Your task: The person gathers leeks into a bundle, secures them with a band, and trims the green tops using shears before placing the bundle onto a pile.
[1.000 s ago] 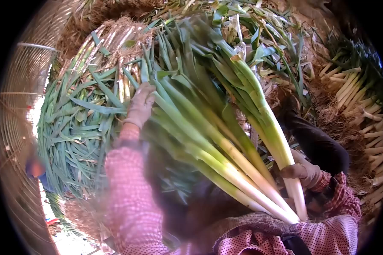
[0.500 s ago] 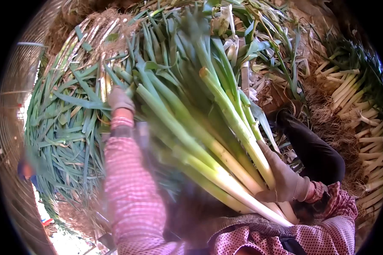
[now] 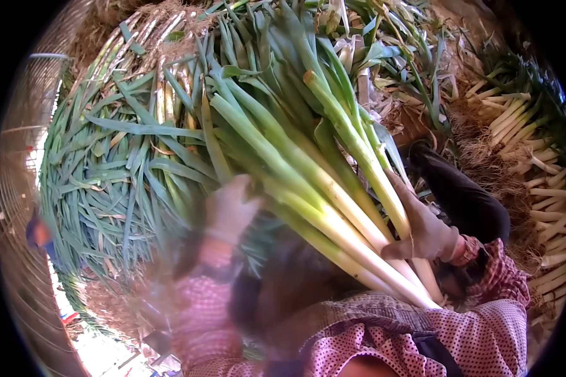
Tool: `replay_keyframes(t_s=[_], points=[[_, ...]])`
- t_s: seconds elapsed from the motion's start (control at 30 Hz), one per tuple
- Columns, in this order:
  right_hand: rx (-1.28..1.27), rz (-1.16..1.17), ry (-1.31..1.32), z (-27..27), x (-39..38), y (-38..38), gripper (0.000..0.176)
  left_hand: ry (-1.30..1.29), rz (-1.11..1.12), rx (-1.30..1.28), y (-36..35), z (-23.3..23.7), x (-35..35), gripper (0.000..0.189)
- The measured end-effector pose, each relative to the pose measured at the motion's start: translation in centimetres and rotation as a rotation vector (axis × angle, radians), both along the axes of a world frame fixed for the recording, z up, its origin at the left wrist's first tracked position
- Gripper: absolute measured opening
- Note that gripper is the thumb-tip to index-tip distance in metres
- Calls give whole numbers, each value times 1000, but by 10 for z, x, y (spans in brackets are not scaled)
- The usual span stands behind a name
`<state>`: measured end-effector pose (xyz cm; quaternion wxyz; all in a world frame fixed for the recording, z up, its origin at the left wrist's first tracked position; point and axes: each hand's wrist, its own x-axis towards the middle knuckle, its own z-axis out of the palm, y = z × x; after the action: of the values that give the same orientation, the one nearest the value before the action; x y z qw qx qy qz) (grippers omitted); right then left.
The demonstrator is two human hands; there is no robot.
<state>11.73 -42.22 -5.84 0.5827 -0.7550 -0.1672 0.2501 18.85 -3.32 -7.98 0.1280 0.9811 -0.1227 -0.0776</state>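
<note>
My right hand (image 3: 426, 229), gloved, is closed around the pale lower stalks of a bunch of long green onions (image 3: 343, 207). Their white ends rest near my lap and the green tops point up and away. My left hand (image 3: 231, 204), also gloved, is smeared by motion just left of the bunch. A yellowish-green leaf (image 3: 215, 138) runs down toward it. Whether the left fingers hold that leaf cannot be made out.
A broad heap of green onions (image 3: 116, 163) lies to the left, roots toward the back. Loose leaves and dry husks (image 3: 390, 75) litter the back. On the right, green onions with pale stalks (image 3: 509, 125) lie in a row beside tangled roots. My bent leg (image 3: 462, 195) is at right.
My left hand has left the heap and come back toward me and right, beside the bunch. My right hand keeps its hold with little movement.
</note>
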Motion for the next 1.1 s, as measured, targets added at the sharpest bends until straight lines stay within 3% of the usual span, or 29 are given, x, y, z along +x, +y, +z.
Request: replay_keyframes(t_s=[0.07, 0.1, 0.13, 0.2, 0.3, 0.33, 0.37, 0.43, 0.5, 0.53, 0.6, 0.7, 0.8, 0.9, 0.97, 1.1], points=[[6, -24, -9, -12, -8, 1, 132, -154, -124, 76, 7, -31, -11, 50], [65, -76, 5, -12, -11, 4, 122, -235, -195, 127, 4, -37, -14, 48], [63, -72, 11, -11, -11, 5, 122, -317, -265, 182, 4, -42, -17, 46], [64, -68, -12, -12, -10, 5, 122, -309, -216, -176, 3, -42, -22, 34], [89, -53, -85, -17, -10, 8, 121, -102, -238, -311, -38, 16, -43, 13], [113, -43, -109, -18, -8, 10, 121, -116, -355, -421, -59, 33, -52, 8], [135, -33, -136, -18, -7, 11, 121, -29, -453, -489, -71, 40, -62, 6], [185, -41, -80, -14, -5, 13, 120, 515, -380, -926, -94, 58, -81, 6], [235, -60, -15, -8, -8, 13, 120, 857, -338, -1062, -102, 75, -82, 7], [225, -73, -27, -17, -10, 12, 119, 767, -454, -1144, -110, 90, -70, 8], [204, -73, -3, -26, -12, 11, 120, 332, -804, -1022, -131, 126, -21, 9], [262, -100, 62, -21, -13, 11, 122, 94, -720, -993, -166, 197, 66, 17], [265, -98, 72, -20, -11, 7, 122, 42, -654, -899, -205, 205, 81, 15], [284, -109, 105, -2, -10, 6, 120, 225, -645, -725, -198, 176, 35, 13], [243, -99, 95, -4, -11, 6, 120, 441, -508, -654, -161, 157, 11, 13], [232, -193, 101, -22, -17, 3, 127, 893, 118, -686, -56, 112, -13, 15]])
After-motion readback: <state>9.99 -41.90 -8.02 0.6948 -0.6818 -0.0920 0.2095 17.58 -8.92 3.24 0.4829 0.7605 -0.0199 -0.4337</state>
